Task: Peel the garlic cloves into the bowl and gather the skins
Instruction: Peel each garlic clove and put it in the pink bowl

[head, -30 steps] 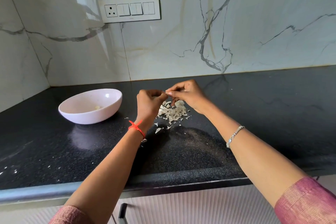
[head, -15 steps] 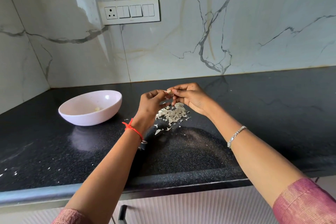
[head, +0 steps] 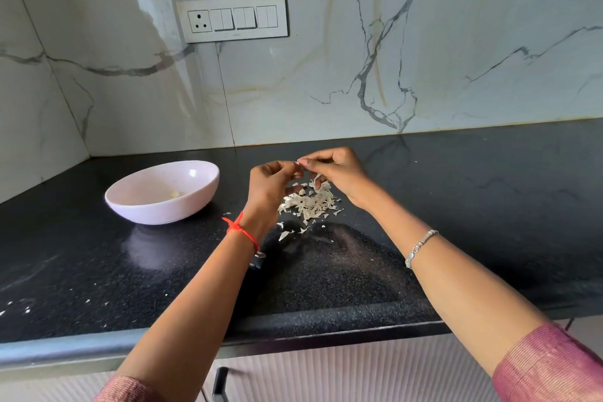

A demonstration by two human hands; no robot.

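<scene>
Black counter point(head: 489, 206), marble wall behind. Left hand point(head: 270, 186) and right hand point(head: 339, 173) pinch a tiny garlic clove point(head: 298, 164) over the heaped skins point(head: 310, 202). The bowl point(head: 156, 212) holds one peeled clove point(head: 174, 194), so the job looks partly done; stray flakes remain ungathered.

Both forearms are bare, and each runs back into a dusty-pink, finely ribbed sleeve: the left sleeve point(head: 127, 390) at seven o'clock, the right sleeve point(head: 551, 369) at five. Behind the left hand point(head: 270, 186) a red thread point(head: 239, 230) is knotted round the wrist, its loose ends poking out toward nine o'clock. Behind the right hand point(head: 339, 176), a slim silver bracelet point(head: 421, 246) circles the forearm.
</scene>
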